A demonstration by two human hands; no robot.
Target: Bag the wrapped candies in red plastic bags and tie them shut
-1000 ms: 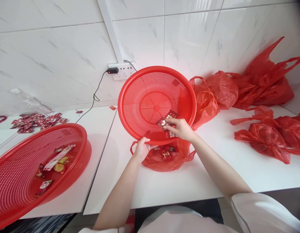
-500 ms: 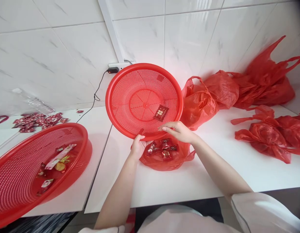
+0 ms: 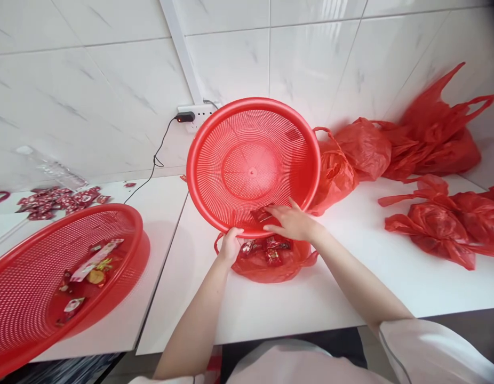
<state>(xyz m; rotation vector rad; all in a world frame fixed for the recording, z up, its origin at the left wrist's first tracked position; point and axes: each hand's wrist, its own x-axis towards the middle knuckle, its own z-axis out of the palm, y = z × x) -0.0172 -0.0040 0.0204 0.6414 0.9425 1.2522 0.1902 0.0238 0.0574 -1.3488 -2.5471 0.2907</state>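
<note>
My left hand (image 3: 231, 245) grips the near rim of a red plastic basket (image 3: 207, 130), thumb over the edge. The basket is tilted toward me above an open red plastic bag (image 3: 267, 273) on the table. Several small wrapped candies (image 3: 273, 257) lie in the bag, partly covered by the rim. Reaching over the rim, my right hand (image 3: 292, 221) has its fingers spread. Its fingertips touch a dark red candy packet (image 3: 262, 214) low in the basket, and they hide part of it.
At left stands another red basket (image 3: 137, 221) holding a few wrapped snacks. Behind it are a pile of red packets (image 3: 57, 201) and a clear plastic bottle (image 3: 55, 168). Filled red bags (image 3: 369, 149) line the wall; tied bags (image 3: 439, 218) sit at right. A cable runs from a power strip (image 3: 197, 114).
The basket has shifted right. The candy packet has slid down to the near rim, and my right hand has spread its fingers and moved inside against it.
</note>
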